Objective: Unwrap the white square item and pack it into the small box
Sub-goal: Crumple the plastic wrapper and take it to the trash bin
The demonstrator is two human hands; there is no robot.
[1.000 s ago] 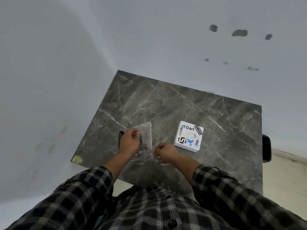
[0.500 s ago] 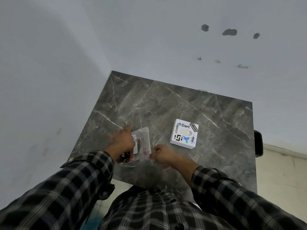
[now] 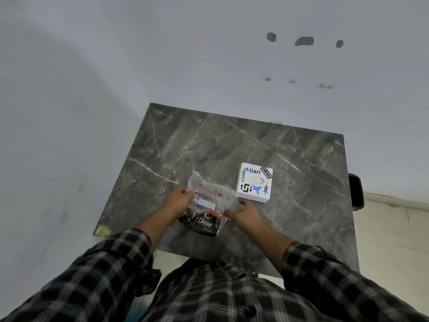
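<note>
Both hands grasp clear plastic wrapper [image 3: 209, 198] at bench [image 3: 232, 145] near edge: left hand [image 3: 180, 201] at 9 o'clock, right hand [image 3: 246, 213] at 3. Dark Dove pack [image 3: 202, 223] inside, possibly. Small box [image 3: 254, 182] shut at 2 o'clock, near. Unwrapping unfinished; packing left.

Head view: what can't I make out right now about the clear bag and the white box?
- Clear bag: contents unclear; crumpled plastic, its label and the left hand cover them, so no white square item is confirmed.
- Dark Dove packet: whether inside or under the bag is unclear.
- Right hand: motion-blurred, grip uncertain.
- White box: interior hidden by its stickered top.
- Dark object beyond the table edge: mostly hidden.
</note>
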